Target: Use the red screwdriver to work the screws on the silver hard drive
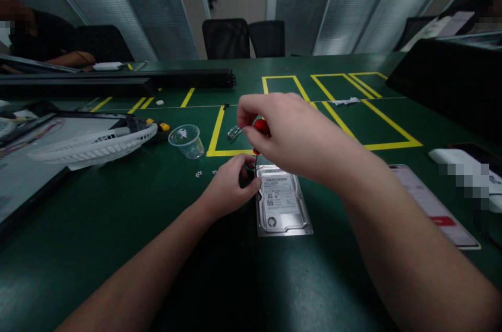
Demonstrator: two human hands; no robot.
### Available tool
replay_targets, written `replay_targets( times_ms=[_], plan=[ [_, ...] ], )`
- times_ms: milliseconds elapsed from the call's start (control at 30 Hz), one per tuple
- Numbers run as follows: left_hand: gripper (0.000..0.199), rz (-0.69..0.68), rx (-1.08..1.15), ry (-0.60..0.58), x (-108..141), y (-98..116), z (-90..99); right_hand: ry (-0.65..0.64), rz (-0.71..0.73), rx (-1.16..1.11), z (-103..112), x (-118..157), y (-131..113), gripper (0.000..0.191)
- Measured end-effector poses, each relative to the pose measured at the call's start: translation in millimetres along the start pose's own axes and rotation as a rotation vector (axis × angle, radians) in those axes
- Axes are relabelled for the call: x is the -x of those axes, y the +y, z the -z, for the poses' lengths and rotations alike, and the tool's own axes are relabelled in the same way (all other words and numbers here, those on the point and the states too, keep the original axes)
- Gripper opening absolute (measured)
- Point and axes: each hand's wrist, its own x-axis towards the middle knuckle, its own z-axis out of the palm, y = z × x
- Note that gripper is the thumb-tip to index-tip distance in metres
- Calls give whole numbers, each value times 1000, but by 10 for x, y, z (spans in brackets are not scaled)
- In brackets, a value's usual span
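- On the tabletop (pixel 219 279), directly before the person, the hard drive (pixel 280 206) lies flat with its label upward; every other place is told from this drive.
- Its long axis runs from the person outward, turned only a little. The short near edge faces the person, and the far end is partly covered from view.
- Just beside the drive's left long edge is the left hand (pixel 231 183), so the drive lies to the right of these fingers. Thumb and forefinger are curved, with a gap between them; whether they grip the drive or steady the tool, I cannot tell.
- Left of the drive, apart from it, are tiny pale pieces (pixel 198 174), probably screws.
- At the drive's far left corner the screwdriver (pixel 262 127) stands nearly upright; its tip is too small to judge.
- Above the drive's far end is the right hand (pixel 292 130), with fingers clamped on the red handle. The left hand is nearer to the drive; in my judgement, the shaft's line over that corner matters most.
- Beyond the drive, toward its left, stands the clear cup (pixel 187 142), and farther out lies a yellow tape outline (pixel 215 130).
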Motion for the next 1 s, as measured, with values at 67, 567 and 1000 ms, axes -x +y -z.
replay_targets(
  times_ms=[67,567,1000],
  plan=[
    [24,-1,1,0,0,9,5,-3,2,-18,0,1,5,12],
    [24,43,-12,-26,2,0,31,-47,-123,9,-31,-13,24,28],
    [26,31,-6,-17,-4,11,6,-20,-93,44,-6,-16,-7,14]
  ],
)
